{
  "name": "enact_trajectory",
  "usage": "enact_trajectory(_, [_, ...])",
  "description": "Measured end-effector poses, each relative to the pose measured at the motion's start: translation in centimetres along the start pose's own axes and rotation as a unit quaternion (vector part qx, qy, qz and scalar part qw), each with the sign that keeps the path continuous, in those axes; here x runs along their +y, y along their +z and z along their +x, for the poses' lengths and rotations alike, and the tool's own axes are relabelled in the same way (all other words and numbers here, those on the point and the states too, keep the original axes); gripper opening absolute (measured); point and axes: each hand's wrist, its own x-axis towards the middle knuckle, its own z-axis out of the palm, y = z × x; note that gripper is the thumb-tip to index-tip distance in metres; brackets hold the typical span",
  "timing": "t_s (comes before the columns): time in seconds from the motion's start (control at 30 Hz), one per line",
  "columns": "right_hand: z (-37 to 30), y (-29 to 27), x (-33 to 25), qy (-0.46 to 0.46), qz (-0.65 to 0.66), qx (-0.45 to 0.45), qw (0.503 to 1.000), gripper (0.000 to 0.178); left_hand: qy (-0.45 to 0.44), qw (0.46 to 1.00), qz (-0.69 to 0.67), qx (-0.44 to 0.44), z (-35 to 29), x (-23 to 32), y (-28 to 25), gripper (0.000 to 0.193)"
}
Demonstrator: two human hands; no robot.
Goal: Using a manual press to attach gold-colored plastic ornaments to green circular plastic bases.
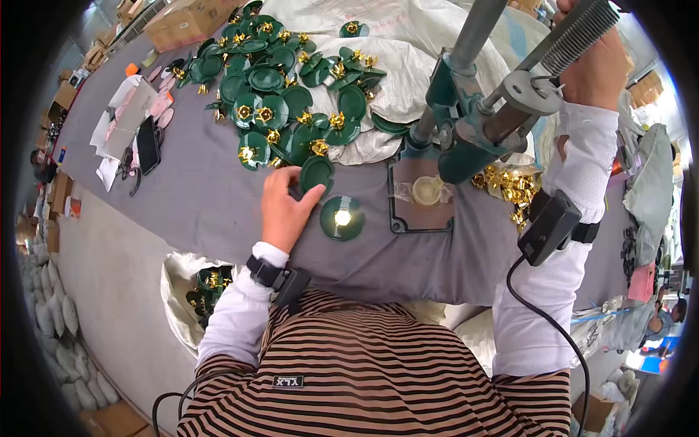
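As the head view shows the left hand point(285, 207) with a green disc point(317, 175) beside the press point(466, 149), the step in hand appears to be handling that disc. It would be done well with a light hold on the rim, the face unmarked and level, and the disc drawn off without dragging on the pile point(284, 95) just beyond it. The left fingers are best well clear of the press's base point(415, 218) whenever its handle point(582, 36) is worked.

The left hand is partly open, thumb and fingers pinching the disc at its left and near rim. Whether the disc is lifted or rests on the table point(196, 182) cannot be told. It lies at the pile's near side, left of the press, with a second disc point(342, 218) just beside it, toward the table's near edge.

The right hand point(593, 73) is raised beside the handle, beyond the table's right side. The fingers are partly hidden, so whether they are closed round it cannot be told. Gold pieces point(513, 188) lie right of the press.
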Motion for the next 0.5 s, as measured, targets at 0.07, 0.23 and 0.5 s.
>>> enact_trajectory(0.07, [0.2, 0.2, 0.1, 0.030, -0.070, 0.065, 0.995, 0.026, 0.084, 0.993, -0.018, -0.084, -0.5, -0.2, 0.6, 0.026])
enact_trajectory(0.23, [1.2, -5.3, 3.1, -0.003, -0.075, 0.048, 0.996, 0.025, 0.255, 0.953, 0.021, -0.161, -2.1, -0.9, -1.8, 0.039])
enact_trajectory(0.5, [1.6, -3.3, 2.5, 0.202, 0.404, 0.040, 0.891, 0.015, 0.047, 0.970, -0.106, -0.213, 0.1, 3.0, 1.0, 0.022])
